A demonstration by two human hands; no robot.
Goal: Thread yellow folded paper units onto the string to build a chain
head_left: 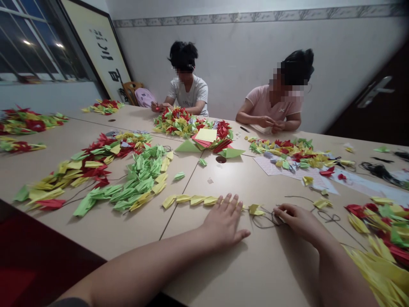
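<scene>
My left hand [223, 221] lies flat with fingers stretched over part of a row of folded yellow paper pieces [196, 200]. The row runs left from under my fingertips along the table. Just right of that hand, a single yellow folded piece [255, 209] sits on a dark cord [262, 224], which lies in loose loops. My right hand [294, 217] has its thumb and fingers pinched together at the cord's loops. Another yellow piece [322, 203] lies beyond the right hand, near more dark cord.
Strands of green folded paper [140, 179] and mixed red and yellow paper [92, 166] lie left. A colourful pile [383, 221] is at right. Square paper sheets [206, 135] lie on the table [204, 264]. Two people [188, 91] sit across, handling small pieces.
</scene>
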